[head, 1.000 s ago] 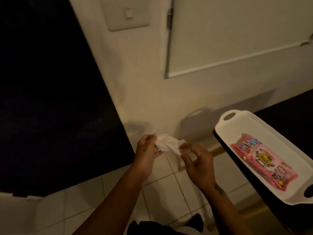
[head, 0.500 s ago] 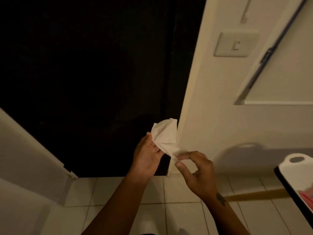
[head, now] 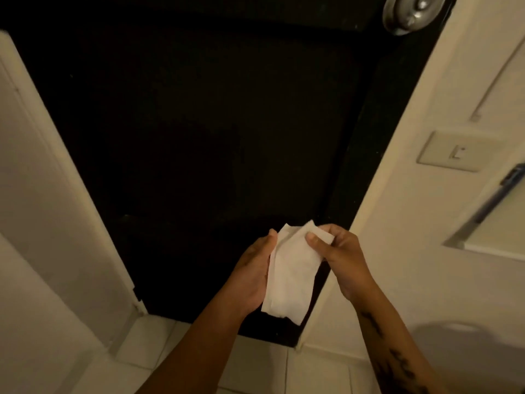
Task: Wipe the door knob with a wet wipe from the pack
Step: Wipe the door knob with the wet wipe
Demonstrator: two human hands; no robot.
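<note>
A white wet wipe (head: 292, 271) hangs unfolded between my two hands, low in the middle of the view. My left hand (head: 252, 271) lies flat behind its left side, and my right hand (head: 338, 254) pinches its top right corner. Far above them, at the top edge, sits the round metal door knob (head: 412, 12) on the black door (head: 199, 123). The pack of wipes is out of view.
A cream wall (head: 426, 251) with a light switch (head: 454, 152) stands to the right of the door, and a pale door frame (head: 42, 166) to the left. White floor tiles (head: 255, 365) run below. A framed panel (head: 488, 223) sits at the far right.
The view has swung left and up, so the tray with the pink pack has left the frame and the knob has appeared. The wipe has been opened out from a crumpled bunch.
</note>
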